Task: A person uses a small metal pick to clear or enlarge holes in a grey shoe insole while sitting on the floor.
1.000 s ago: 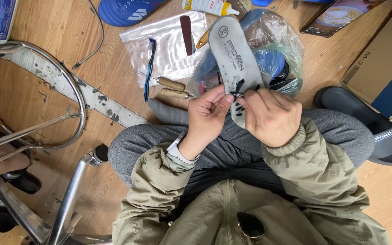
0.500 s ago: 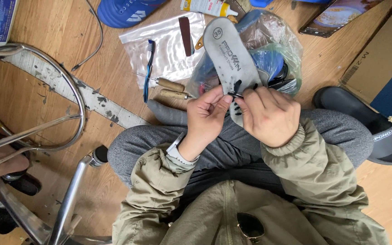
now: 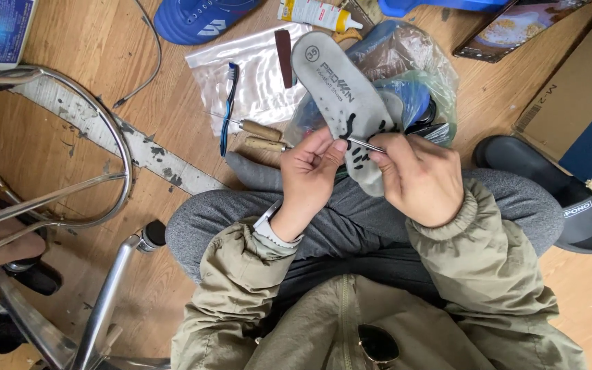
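Observation:
A grey shoe insole [image 3: 340, 96] with black marks near its lower end rests over my lap, its toe pointing up and left. My left hand [image 3: 310, 171] pinches the insole's near edge at its left side. My right hand [image 3: 419, 178] is closed on a thin metal tool [image 3: 364, 144] whose tip lies on the insole between my two hands. Behind the insole sits a clear plastic bag [image 3: 405, 75] with blue and dark things inside.
On the wooden floor lie a clear zip bag [image 3: 255, 75], a blue toothbrush [image 3: 228, 106], two wooden-handled awls [image 3: 258, 136], a blue shoe [image 3: 200, 17], a glue tube [image 3: 316, 14], a black slipper [image 3: 563, 199], a cardboard box [image 3: 577, 82]. A chrome stool frame [image 3: 56, 199] stands left.
The insole has shifted slightly up and left in my hands. My fingers have regripped; the thin tool now shows between them.

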